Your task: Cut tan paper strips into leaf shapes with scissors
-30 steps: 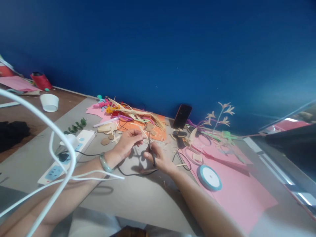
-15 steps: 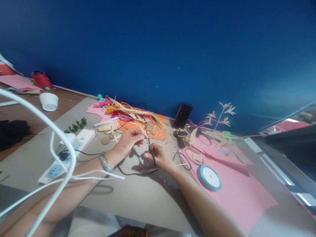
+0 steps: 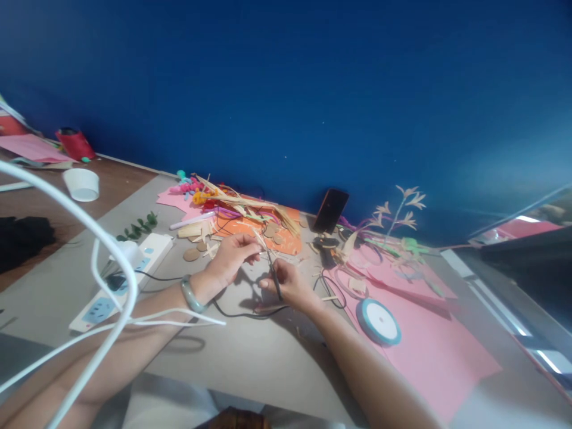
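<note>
Slim dark-handled scissors (image 3: 274, 275) are gripped in my right hand (image 3: 289, 285), with the blades pointing up and away from me. My left hand (image 3: 235, 260), a pale green bangle (image 3: 192, 294) on its wrist, pinches a thin pale strip (image 3: 258, 235) close to the blades. Whether the blades touch the strip, I cannot tell. Just beyond both hands lies an orange sheet (image 3: 288, 243) with pale scraps on it. Long straw-coloured husk strips (image 3: 263, 204) are heaped over its far side. Flat brown discs (image 3: 192, 255) lie left of my left hand.
A white power strip (image 3: 154, 250) and thick white cables (image 3: 129, 298) stand at left. A phone (image 3: 330, 210) leans on the blue wall. At right, pink sheets (image 3: 451, 351) carry a ribbon roll (image 3: 379, 322); behind stands a stem with pale flowers (image 3: 395, 214). A white cup (image 3: 81, 185) is far left.
The white cup at the far left has shifted slightly to the left. Both hands, the strip and the scissors stay almost where they were.
</note>
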The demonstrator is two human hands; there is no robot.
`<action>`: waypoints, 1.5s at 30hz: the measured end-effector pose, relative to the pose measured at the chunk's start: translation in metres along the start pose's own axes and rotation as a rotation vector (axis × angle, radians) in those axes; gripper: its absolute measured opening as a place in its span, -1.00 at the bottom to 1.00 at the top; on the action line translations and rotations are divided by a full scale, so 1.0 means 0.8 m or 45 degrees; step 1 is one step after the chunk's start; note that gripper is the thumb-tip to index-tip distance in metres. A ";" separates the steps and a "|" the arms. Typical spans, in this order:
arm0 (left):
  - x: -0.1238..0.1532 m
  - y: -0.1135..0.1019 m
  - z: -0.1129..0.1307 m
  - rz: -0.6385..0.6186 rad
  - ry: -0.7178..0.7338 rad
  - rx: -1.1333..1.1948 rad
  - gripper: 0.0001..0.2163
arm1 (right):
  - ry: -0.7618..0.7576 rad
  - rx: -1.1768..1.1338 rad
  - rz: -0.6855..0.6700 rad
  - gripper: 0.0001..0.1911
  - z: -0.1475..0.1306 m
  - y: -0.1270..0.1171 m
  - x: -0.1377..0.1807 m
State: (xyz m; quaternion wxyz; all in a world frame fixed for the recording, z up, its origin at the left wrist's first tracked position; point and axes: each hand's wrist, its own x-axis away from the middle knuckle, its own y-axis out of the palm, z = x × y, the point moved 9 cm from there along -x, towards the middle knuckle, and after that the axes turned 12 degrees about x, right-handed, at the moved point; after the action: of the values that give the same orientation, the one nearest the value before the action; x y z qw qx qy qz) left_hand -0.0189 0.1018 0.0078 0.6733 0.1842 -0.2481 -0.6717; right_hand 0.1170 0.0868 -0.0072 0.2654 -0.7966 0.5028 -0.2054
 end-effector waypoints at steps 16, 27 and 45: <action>0.000 -0.004 -0.003 0.020 -0.021 -0.014 -0.86 | 0.000 -0.099 -0.041 -0.48 0.018 0.007 -0.003; -0.001 0.000 -0.003 -0.025 -0.020 -0.006 -0.86 | 0.058 -0.171 -0.034 -0.45 0.018 0.005 -0.003; 0.009 0.019 -0.018 -0.220 -0.174 -0.006 -0.86 | -0.023 -0.236 -0.011 -0.47 -0.011 -0.009 -0.001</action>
State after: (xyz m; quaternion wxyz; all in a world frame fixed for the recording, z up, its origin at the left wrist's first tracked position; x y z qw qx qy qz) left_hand 0.0015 0.0941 0.0057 0.5949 0.1570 -0.2749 -0.7389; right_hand 0.1168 0.0878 0.0039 0.1939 -0.8218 0.5137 -0.1520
